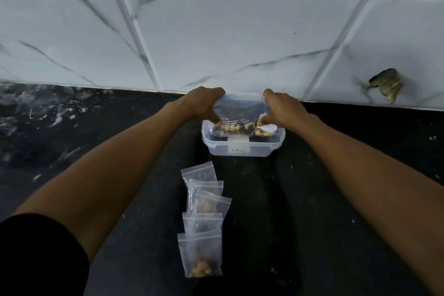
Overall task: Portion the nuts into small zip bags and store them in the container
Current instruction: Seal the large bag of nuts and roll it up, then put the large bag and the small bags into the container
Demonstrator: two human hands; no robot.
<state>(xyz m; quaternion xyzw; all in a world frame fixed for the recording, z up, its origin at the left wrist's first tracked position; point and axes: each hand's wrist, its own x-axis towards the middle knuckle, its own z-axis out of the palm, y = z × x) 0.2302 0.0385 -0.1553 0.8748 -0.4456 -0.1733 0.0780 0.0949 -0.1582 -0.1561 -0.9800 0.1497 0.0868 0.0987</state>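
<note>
A clear plastic container [242, 149] stands on the black counter close to the tiled wall. Over its opening I hold a large clear zip bag [237, 113] with printed text and nuts [249, 128] in its lower part. My left hand [204, 104] grips the bag's left edge and my right hand [282, 107] grips its right edge. Several small zip bags [204, 218] with nuts inside lie overlapping in a row on the counter, nearer to me than the container.
The black counter [336, 199] stretches to both sides. A white marble-patterned tiled wall [216, 31] rises right behind the container. A hole with a brass fitting [386, 85] sits in the wall at the right.
</note>
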